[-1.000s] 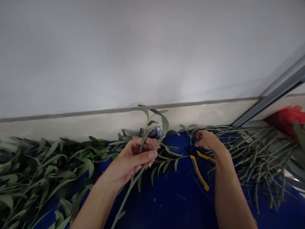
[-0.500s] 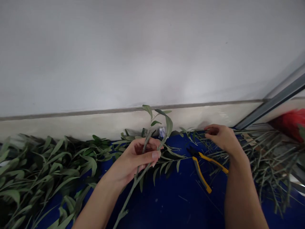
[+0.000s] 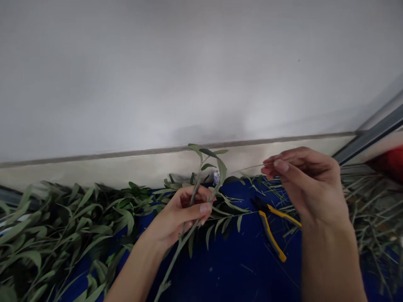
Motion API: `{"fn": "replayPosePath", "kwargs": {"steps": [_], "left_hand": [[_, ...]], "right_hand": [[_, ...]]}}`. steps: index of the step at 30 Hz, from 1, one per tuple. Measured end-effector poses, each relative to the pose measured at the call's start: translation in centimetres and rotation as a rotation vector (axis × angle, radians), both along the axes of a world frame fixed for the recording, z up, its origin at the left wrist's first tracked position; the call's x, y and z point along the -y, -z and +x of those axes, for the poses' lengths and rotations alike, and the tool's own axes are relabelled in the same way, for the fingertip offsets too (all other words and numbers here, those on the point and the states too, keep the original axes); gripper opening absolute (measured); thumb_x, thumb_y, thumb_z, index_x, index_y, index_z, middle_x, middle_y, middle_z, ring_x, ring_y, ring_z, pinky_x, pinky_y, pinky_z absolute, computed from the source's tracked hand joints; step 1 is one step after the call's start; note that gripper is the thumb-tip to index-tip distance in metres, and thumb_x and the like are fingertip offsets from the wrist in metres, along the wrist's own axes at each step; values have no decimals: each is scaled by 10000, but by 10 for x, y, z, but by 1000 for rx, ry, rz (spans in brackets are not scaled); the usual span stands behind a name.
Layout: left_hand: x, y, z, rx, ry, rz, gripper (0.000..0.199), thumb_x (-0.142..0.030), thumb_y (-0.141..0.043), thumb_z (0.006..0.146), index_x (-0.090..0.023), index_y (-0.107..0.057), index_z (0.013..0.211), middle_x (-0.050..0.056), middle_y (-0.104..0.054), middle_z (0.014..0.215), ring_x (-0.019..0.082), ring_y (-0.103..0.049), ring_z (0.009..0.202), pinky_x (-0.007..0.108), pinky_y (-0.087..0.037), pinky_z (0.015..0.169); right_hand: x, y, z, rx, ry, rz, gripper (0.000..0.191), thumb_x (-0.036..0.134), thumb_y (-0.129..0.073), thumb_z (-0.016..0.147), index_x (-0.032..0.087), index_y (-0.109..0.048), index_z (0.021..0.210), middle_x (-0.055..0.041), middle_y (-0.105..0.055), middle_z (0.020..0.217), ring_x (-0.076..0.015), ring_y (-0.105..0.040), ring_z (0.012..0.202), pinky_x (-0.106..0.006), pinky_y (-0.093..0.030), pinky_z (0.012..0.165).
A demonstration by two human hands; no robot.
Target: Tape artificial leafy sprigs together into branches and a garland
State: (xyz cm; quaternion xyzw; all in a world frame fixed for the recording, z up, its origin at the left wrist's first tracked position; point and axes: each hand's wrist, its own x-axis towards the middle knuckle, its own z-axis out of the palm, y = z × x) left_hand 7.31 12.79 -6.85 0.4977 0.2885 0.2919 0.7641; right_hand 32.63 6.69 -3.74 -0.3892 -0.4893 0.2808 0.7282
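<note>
In the middle of the head view, my left hand [image 3: 185, 212] is closed around a forked leafy branch [image 3: 176, 253]. A few narrow green leaves top the branch, and its thick bare end slants down toward the lower edge. To the right, my right hand [image 3: 310, 180] pinches a thin stem or wire [image 3: 250, 167] between thumb and fingertips; its tip points left toward the branch. Yellow-handled pliers [image 3: 272, 237] lie with jaws apart on the blue surface [image 3: 229, 268], below and left of my right hand. Leafy sprigs [image 3: 226, 216] rest behind and beside my left hand.
A large heap of leafy branches [image 3: 69, 235] covers the left side. Bare cut stems [image 3: 374, 222] are piled at the right, near something red [image 3: 388, 163]. A pale wall [image 3: 201, 75] rises along the back, with a grey metal bar [image 3: 371, 134] slanting at the right.
My right hand has risen from the cut stems and come nearer, now with a thin stem or wire in its fingers. My left hand keeps its hold on the branch. The view has shifted slightly.
</note>
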Motion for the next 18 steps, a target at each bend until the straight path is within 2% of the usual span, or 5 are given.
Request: {"fn": "replayPosePath", "kwargs": {"steps": [4,7,11,18], "left_hand": [[-1,2,-2,43,1,-26,357,-397,-921,689,-173,-690,843,-20,-575,620,63,-454,480,207,-240,438],[-2,4,-4,71,15,-29,313,-368,-905,718,-176,-698,853,-21,-564,634,62,-437,477,204,-273,434],[-2,4,-4,74,18,-27,321,-371,-899,726,-170,-715,896,-8,-568,645,66,-432,475,196,-246,400],[-1,2,-3,74,-13,-37,314,-354,-914,701,-163,-716,851,-7,-566,630,68,-460,483,184,-241,396]], "right_hand": [[-4,0,-8,42,40,20,124,157,-865,782,256,-824,844,-10,-796,764,-175,-761,669,-280,-645,628],[-1,-1,-11,78,-8,22,153,123,-845,790,257,-827,861,-10,-804,791,-178,-771,681,-278,-662,636],[0,-2,-16,65,-45,-8,184,75,-831,778,245,-823,847,-6,-801,780,-168,-761,644,-272,-670,619],[-6,3,-8,53,-129,8,120,159,-862,779,259,-818,828,-3,-787,729,-175,-748,604,-281,-648,549]]}}
